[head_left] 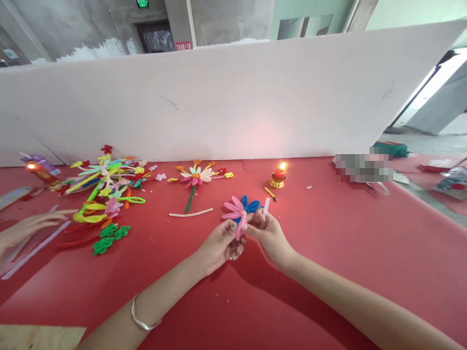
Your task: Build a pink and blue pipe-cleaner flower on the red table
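Over the red table point(328, 253), my left hand point(219, 245) and my right hand point(268, 233) meet around a pipe-cleaner flower. Its pink petals point(233, 209) fan out to the left and its blue petals point(251, 204) sit behind. My left thumb and fingers pinch the pink stem just under the petals. My right hand is closed on the flower's right side, with a short white stick point(266, 206) poking up from its fingers. A silver bangle point(140, 318) circles my left wrist.
A lit red candle in a gold holder point(279, 175) burns behind the hands. A finished flower point(195, 177), a white pipe cleaner point(190, 213) and a heap of coloured pipe-cleaner flowers point(105, 189) lie left. Another person's hand point(29, 226) rests at the left edge. A white board point(233, 97) walls the back.
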A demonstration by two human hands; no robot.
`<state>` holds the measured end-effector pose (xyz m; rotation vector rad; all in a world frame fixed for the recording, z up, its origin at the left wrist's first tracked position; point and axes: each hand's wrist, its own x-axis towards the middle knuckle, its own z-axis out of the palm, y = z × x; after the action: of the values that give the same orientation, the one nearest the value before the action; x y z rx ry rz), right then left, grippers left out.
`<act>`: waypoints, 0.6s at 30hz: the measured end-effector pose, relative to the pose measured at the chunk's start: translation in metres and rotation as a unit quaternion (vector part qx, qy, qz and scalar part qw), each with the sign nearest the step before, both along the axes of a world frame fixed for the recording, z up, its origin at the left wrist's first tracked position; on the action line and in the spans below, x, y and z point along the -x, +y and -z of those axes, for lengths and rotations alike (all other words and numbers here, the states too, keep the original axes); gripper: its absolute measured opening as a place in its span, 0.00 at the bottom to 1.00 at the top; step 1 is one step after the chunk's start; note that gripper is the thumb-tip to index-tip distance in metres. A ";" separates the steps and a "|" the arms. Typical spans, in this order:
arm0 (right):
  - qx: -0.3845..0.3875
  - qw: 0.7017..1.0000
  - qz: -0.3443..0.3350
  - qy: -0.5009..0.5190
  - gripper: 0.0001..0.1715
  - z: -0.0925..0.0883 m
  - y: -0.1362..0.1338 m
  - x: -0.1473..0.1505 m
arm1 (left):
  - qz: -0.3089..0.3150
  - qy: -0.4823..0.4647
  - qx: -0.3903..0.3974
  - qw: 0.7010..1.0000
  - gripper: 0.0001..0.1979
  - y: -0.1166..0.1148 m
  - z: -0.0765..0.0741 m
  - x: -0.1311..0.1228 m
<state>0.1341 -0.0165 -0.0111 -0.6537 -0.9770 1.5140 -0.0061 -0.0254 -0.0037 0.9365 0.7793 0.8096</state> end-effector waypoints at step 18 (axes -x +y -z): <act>-0.016 0.904 0.142 -0.403 0.08 0.029 0.020 -0.036 | 0.039 0.560 -0.542 0.625 0.27 0.024 0.011 0.025</act>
<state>0.1702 0.0038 -0.0402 -1.3941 -1.4345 0.9495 -0.0309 -0.0014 -0.0148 2.7172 1.2875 0.4727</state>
